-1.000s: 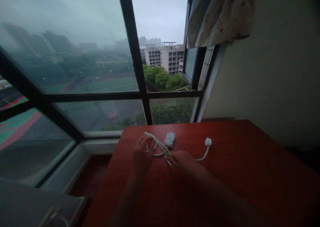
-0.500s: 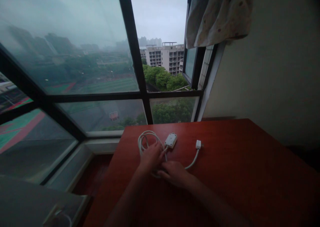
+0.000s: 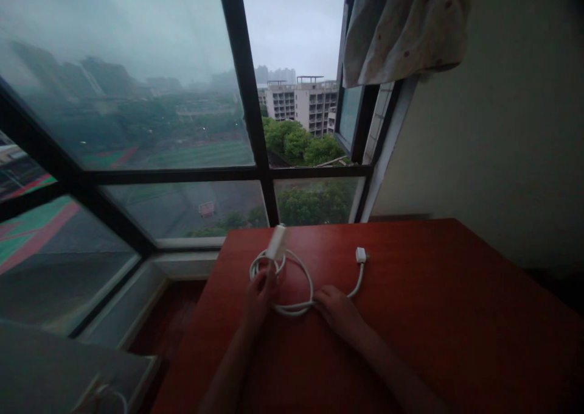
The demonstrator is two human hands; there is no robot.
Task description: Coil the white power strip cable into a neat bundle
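Note:
A white extension cord lies in loops on the red-brown table, its cable [image 3: 312,280] coiled at the left. My left hand [image 3: 256,298] pinches the cable just below the white socket block [image 3: 276,243]. The block is tilted up and slightly blurred above the coil. My right hand [image 3: 338,309] is closed on the cable at the right side of the loop, its fingertips partly hiding it. From there a short length runs right to the white plug [image 3: 361,255], which rests on the table.
The red-brown table [image 3: 438,292] reaches the window frame [image 3: 314,172] at the back and the wall [image 3: 493,158] at the right. A spotted curtain [image 3: 406,36] hangs at the upper right. A pale ledge [image 3: 68,359] is at the lower left.
My left hand has lifted the socket block off the table and moved it left over the coil. My right hand has shifted right along the cable, spreading the loop. The plug has moved slightly.

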